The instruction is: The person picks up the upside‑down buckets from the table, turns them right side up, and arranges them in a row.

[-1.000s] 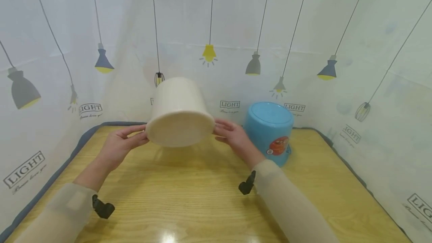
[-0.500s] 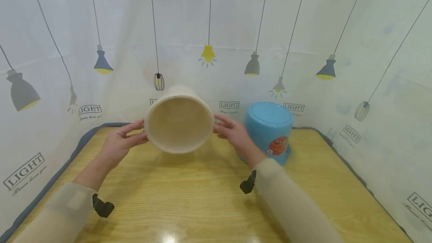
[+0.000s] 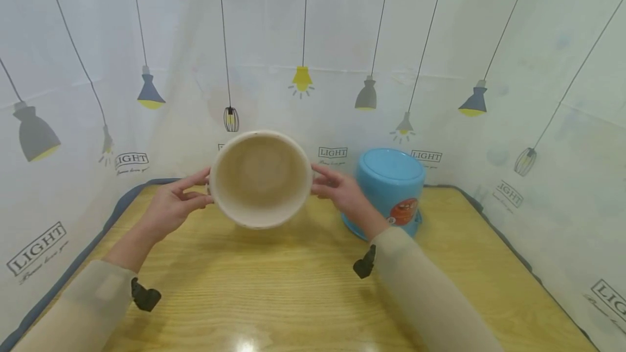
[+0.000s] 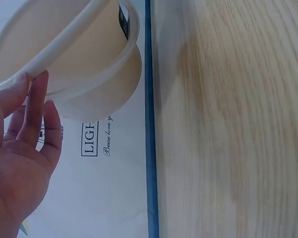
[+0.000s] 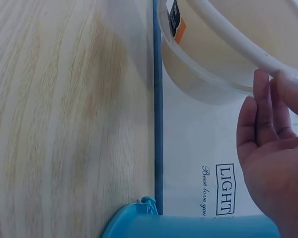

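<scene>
Left hand (image 3: 168,209) and right hand (image 3: 346,198) pinch the cream bucket (image 3: 261,181), its cut-off label (image 5: 176,22) perhaps lettered.

A blue bucket (image 3: 390,178) stands upside down on the wooden table (image 3: 274,287), a round red sticker (image 3: 404,211) on its side. Behind the bucket is a white backdrop (image 3: 269,26) with printed lamps (the yellow lamp (image 3: 302,77) is up to the bucket's left) and dark LIGHT lettering (image 3: 333,152).
</scene>
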`<state>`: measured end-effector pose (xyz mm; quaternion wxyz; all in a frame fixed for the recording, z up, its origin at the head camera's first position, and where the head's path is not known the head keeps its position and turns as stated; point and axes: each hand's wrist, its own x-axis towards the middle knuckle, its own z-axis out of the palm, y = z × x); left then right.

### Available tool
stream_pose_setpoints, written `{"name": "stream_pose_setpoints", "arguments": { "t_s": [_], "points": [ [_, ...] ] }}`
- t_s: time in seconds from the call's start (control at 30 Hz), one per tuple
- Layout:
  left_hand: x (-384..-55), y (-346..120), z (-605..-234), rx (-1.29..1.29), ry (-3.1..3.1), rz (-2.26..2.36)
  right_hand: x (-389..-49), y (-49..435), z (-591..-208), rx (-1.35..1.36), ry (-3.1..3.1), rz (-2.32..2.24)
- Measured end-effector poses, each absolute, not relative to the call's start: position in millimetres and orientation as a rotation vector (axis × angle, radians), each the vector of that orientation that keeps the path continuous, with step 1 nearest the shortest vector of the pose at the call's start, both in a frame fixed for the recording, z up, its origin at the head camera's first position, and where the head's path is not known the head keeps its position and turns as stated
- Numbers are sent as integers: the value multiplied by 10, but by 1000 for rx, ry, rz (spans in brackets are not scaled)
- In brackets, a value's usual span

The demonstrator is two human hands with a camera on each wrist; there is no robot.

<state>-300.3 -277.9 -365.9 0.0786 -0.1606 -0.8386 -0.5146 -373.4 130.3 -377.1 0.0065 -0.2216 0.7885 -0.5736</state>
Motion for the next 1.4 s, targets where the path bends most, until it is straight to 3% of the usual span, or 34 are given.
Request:
{"name": "stream_pose_setpoints", "arguments": {
  "t_s": [0.37,1.07,1.4],
  "points": [
    [-3035,-2816,-3658,-554,-2529,-1389,-3715,1363,-3748,-740,2491,-1754],
    [-3068,-2674,-3618,-585,-2387,-1803,-3690,1232,-3711,-730,2027,-2066],
    [-3149,-2604,-3612,-481,-2275,-1977,-3720,1172,-3648,-644,2090,-2072]
  ]
}}
